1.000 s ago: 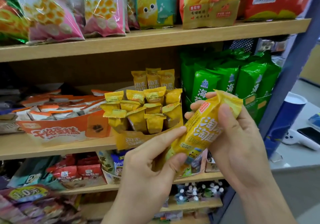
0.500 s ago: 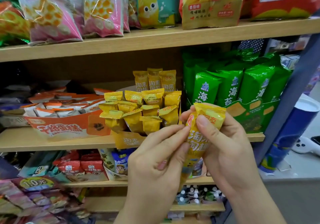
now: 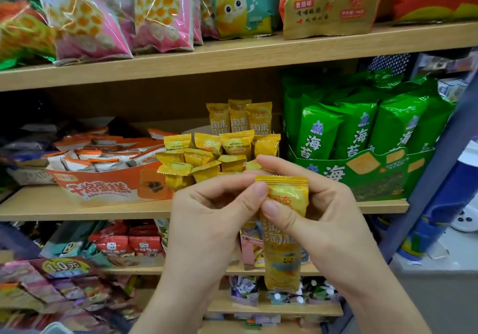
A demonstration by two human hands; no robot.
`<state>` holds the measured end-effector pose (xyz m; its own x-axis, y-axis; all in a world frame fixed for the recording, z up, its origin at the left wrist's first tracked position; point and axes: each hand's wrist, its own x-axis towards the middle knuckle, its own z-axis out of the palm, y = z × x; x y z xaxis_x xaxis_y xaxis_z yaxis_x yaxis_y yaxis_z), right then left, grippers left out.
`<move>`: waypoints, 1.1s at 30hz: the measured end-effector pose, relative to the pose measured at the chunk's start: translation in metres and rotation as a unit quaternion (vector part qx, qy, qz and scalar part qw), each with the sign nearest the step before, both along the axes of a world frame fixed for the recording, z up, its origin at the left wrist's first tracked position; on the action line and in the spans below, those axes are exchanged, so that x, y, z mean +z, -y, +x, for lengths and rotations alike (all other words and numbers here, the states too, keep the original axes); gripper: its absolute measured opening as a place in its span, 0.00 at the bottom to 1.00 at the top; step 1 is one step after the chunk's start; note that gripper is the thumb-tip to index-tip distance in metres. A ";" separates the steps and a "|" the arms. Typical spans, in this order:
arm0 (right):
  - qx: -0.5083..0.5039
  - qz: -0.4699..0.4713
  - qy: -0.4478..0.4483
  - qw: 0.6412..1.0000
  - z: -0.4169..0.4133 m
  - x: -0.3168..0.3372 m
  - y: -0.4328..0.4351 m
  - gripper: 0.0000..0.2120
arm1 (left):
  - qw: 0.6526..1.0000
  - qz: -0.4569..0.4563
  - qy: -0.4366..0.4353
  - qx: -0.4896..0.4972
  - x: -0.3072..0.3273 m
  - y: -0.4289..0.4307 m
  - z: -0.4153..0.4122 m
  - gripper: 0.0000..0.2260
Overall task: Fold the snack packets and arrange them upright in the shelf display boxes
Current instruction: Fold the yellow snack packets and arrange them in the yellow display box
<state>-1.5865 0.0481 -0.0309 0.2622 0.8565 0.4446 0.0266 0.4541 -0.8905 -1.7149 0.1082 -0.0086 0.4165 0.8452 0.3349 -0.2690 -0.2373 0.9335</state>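
Note:
A long yellow snack packet (image 3: 283, 245) hangs upright in front of the middle shelf, its crimped top edge uppermost. My left hand (image 3: 209, 219) pinches its upper left edge with thumb and fingers. My right hand (image 3: 320, 219) grips its upper part, thumb across the front. Behind my hands, on the middle shelf, stands the yellow display box (image 3: 178, 182) packed with several folded yellow packets (image 3: 219, 152). Three unfolded yellow packets (image 3: 239, 119) stand tall at its back.
An orange-and-white cake box (image 3: 103, 186) sits left of the yellow box, a green seaweed box (image 3: 362, 170) to its right. Large snack bags (image 3: 160, 10) fill the top shelf. Lower shelves hold small packets (image 3: 129, 245). A blue upright (image 3: 439, 157) bounds the shelf's right end.
The packet has swung from slanted to hanging straight down. My left hand rose from its lower part to its top edge, beside my right thumb. Both hands moved slightly lower in view.

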 end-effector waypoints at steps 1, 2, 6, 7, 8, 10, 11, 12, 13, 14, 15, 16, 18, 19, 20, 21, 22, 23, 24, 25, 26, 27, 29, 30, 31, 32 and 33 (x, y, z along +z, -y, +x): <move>0.001 0.000 -0.001 1.000 0.000 0.001 -0.001 0.22 | 1.000 0.008 -0.002 0.007 0.000 0.000 0.000 0.09; 0.005 0.000 -0.004 1.000 -0.001 0.001 -0.001 0.22 | 1.000 0.016 -0.004 0.015 0.000 0.000 0.000 0.08; 0.004 0.003 -0.012 1.000 0.001 0.001 -0.004 0.16 | 0.999 0.026 -0.004 0.039 0.000 0.000 0.002 0.08; -0.005 0.008 -0.024 1.000 0.001 0.001 -0.004 0.15 | 0.999 0.022 -0.002 0.041 0.001 -0.001 0.002 0.08; -0.021 0.014 -0.038 0.999 0.002 0.000 -0.004 0.16 | 0.999 0.015 0.003 0.042 0.001 -0.002 0.002 0.08; -0.061 0.025 -0.050 0.997 0.002 0.000 -0.004 0.17 | 0.999 0.006 0.006 0.042 0.001 -0.004 0.002 0.07; -0.074 0.030 -0.050 0.996 0.002 0.000 -0.004 0.15 | 0.999 0.009 0.002 0.041 0.001 -0.005 0.002 0.06; -0.080 0.034 -0.053 0.995 0.002 0.000 -0.005 0.12 | 0.999 0.015 -0.005 0.036 0.000 -0.007 0.002 0.04; -0.082 0.036 -0.061 0.994 0.001 0.001 -0.005 0.10 | 0.999 0.020 -0.012 0.026 0.000 -0.008 0.001 0.03; -0.083 0.036 -0.071 0.993 0.001 0.001 -0.004 0.09 | 0.999 0.027 -0.020 0.013 0.000 -0.010 0.000 0.04; -0.083 0.036 -0.081 0.993 0.001 0.001 -0.004 0.08 | 0.999 0.035 -0.027 -0.005 0.000 -0.011 -0.001 0.05; -0.084 0.037 -0.086 0.992 0.002 0.002 -0.004 0.07 | 0.998 0.045 -0.038 -0.021 0.001 -0.013 -0.002 0.07; -0.084 0.045 -0.071 0.993 0.002 0.003 -0.004 0.05 | 0.995 0.065 -0.064 -0.038 0.005 -0.017 -0.003 0.09; -0.082 0.048 -0.060 0.994 0.002 0.003 -0.005 0.05 | 0.994 0.075 -0.070 -0.034 0.006 -0.018 -0.002 0.08; -0.079 0.048 -0.051 0.994 0.002 0.005 -0.005 0.05 | 0.993 0.088 -0.071 -0.019 0.006 -0.019 -0.002 0.07; -0.075 0.045 -0.038 0.995 0.003 0.005 -0.005 0.05 | 0.992 0.101 -0.069 0.001 0.007 -0.019 -0.001 0.07; -0.064 0.035 -0.020 0.997 0.004 0.006 -0.005 0.06 | 0.991 0.112 -0.065 0.017 0.006 -0.020 0.000 0.06; -0.047 0.020 0.000 0.999 0.006 0.006 -0.005 0.07 | 0.991 0.116 -0.057 0.030 0.004 -0.020 0.001 0.05; -0.029 0.000 0.019 0.999 0.008 0.007 -0.005 0.09 | 0.992 0.111 -0.045 0.039 0.003 -0.021 0.001 0.05; -0.016 -0.017 0.034 0.999 0.010 0.007 -0.005 0.12 | 0.993 0.100 -0.034 0.044 0.000 -0.021 0.000 0.04; -0.010 -0.030 0.045 0.998 0.011 0.007 -0.005 0.14 | 0.995 0.088 -0.024 0.043 -0.001 -0.022 0.000 0.04; -0.014 -0.035 0.054 0.998 0.012 0.007 -0.005 0.15 | 0.996 0.084 -0.019 0.038 -0.002 -0.023 0.000 0.02; -0.028 -0.033 0.074 0.996 0.014 0.008 -0.005 0.15 | 0.995 0.093 -0.024 0.028 -0.003 -0.025 -0.001 0.01; -0.033 -0.031 0.083 0.996 0.014 0.009 -0.005 0.15 | 0.995 0.096 -0.028 0.021 -0.005 -0.026 -0.001 0.01; -0.037 -0.029 0.089 0.995 0.015 0.009 -0.005 0.14 | 0.995 0.097 -0.031 0.012 -0.005 -0.027 -0.001 0.01; -0.039 -0.029 0.093 0.994 0.016 0.010 -0.005 0.14 | 0.994 0.100 -0.033 0.001 -0.005 -0.029 -0.002 0.02; -0.041 -0.030 0.095 0.994 0.016 0.010 -0.004 0.14 | 0.994 0.105 -0.032 -0.015 -0.005 -0.030 -0.003 0.03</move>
<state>-1.5701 0.0524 -0.0208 0.2488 0.8622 0.4412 0.2315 0.3894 -0.8915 -1.7177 0.1378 -0.0132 0.4675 0.7465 0.4734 -0.2199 -0.4205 0.8803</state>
